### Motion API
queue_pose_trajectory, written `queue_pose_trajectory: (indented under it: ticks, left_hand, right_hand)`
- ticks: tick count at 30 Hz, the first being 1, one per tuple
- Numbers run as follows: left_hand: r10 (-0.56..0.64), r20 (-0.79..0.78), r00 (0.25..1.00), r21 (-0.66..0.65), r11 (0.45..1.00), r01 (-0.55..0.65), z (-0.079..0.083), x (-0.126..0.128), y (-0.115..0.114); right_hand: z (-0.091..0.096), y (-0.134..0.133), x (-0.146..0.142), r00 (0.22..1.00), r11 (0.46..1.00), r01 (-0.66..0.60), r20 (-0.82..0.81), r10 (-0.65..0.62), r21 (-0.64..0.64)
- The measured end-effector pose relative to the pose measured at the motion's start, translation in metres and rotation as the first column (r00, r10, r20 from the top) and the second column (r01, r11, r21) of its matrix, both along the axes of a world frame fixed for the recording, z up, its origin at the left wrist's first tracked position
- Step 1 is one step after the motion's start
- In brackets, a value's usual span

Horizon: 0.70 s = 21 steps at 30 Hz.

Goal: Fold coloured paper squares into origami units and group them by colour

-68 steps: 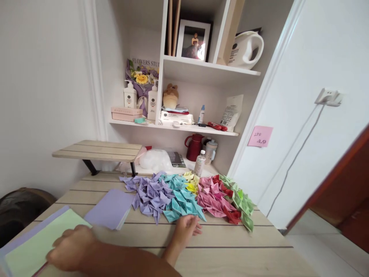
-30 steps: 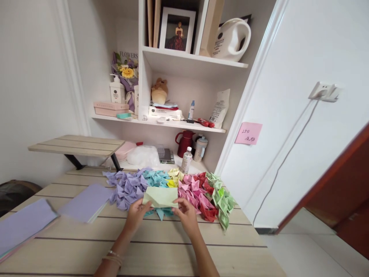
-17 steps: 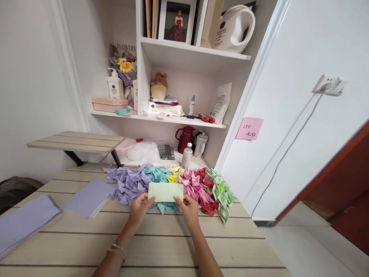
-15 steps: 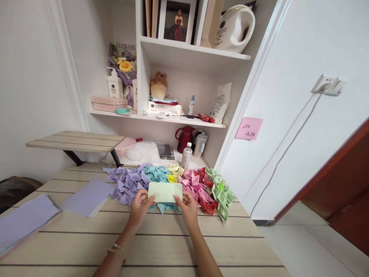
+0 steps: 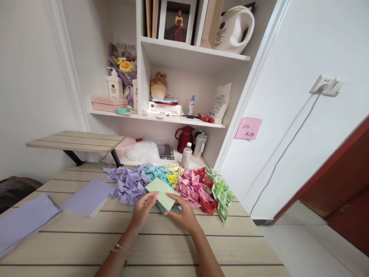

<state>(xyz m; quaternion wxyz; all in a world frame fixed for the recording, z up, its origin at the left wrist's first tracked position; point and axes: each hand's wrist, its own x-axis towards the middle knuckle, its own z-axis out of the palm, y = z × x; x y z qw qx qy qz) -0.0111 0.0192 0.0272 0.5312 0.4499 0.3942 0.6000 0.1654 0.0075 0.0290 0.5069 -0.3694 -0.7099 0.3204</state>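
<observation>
A folded pale green paper (image 5: pixel 162 191) is held just above the wooden table (image 5: pixel 178 246), tilted so one corner points away. My left hand (image 5: pixel 142 211) pinches its near left edge and my right hand (image 5: pixel 183 214) pinches its near right edge. Right behind the paper lies a heap of folded paper pieces in purple (image 5: pixel 127 184), teal (image 5: pixel 157 173), yellow (image 5: pixel 174 173), pink (image 5: pixel 190 188), red (image 5: pixel 208 204) and green (image 5: pixel 221 196).
A purple paper stack (image 5: pixel 86 198) lies left of the hands and a mixed paper stack (image 5: pixel 23 221) sits at the far left. A small raised shelf (image 5: pixel 75 140), a water bottle (image 5: pixel 186 156) and a red jug (image 5: pixel 184 138) stand behind. A wall is at the right.
My left hand drew a green sheet from the left stack and brought it to the middle. Both hands held it folded and level; now it is turned at an angle.
</observation>
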Motion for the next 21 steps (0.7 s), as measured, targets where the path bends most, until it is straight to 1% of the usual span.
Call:
queue_pose_trajectory:
  ticks: [2,5,6,7,9,12,14,16,18,21]
  left_hand:
    - [-0.007,-0.042,0.999,-0.002,1.0,0.007,0.001,-0.003,0.0]
    - [-0.053,-0.072,0.996,-0.007,0.999,0.053,0.0,-0.004,-0.001]
    - [-0.061,-0.074,0.995,-0.006,0.998,0.061,-0.001,-0.004,-0.001]
    - [-0.062,-0.079,0.995,-0.003,0.998,0.062,-0.002,-0.003,-0.001]
    - [-0.052,-0.104,0.993,0.017,0.998,0.054,-0.004,-0.003,0.001]
    - [0.003,-0.201,0.98,0.114,0.993,0.02,-0.009,-0.006,0.005]
    - [0.056,-0.273,0.96,0.197,0.98,-0.002,-0.01,-0.009,0.006]
    - [0.084,-0.297,0.951,0.226,0.974,-0.015,-0.01,-0.009,0.006]
    - [0.073,-0.233,0.97,0.181,0.983,-0.031,-0.009,-0.006,0.004]
    - [0.046,-0.01,0.999,0.082,0.996,-0.045,-0.008,0.002,0.002]
  right_hand:
    - [0.0,0.002,0.003,0.999,1.0,0.028,-0.034,-0.028,-0.006]
    - [-0.004,0.006,0.004,0.98,0.992,0.107,-0.163,-0.116,-0.063]
    - [-0.006,0.008,0.003,0.97,0.99,0.114,-0.205,-0.129,-0.087]
    - [-0.008,0.009,0.002,0.961,0.989,0.105,-0.243,-0.129,-0.109]
    - [-0.01,0.01,0.0,0.949,0.987,0.044,-0.303,-0.089,-0.152]
    - [-0.011,0.01,-0.002,0.942,0.976,-0.071,-0.337,-0.003,-0.206]
    - [-0.01,0.01,-0.002,0.944,0.973,-0.087,-0.329,0.012,-0.212]
    - [-0.01,0.01,-0.001,0.947,0.973,-0.063,-0.322,-0.012,-0.221]
    - [-0.011,0.01,-0.002,0.936,0.965,-0.055,-0.349,-0.04,-0.258]
    - [-0.013,0.011,-0.006,0.89,0.949,-0.088,-0.452,-0.061,-0.302]
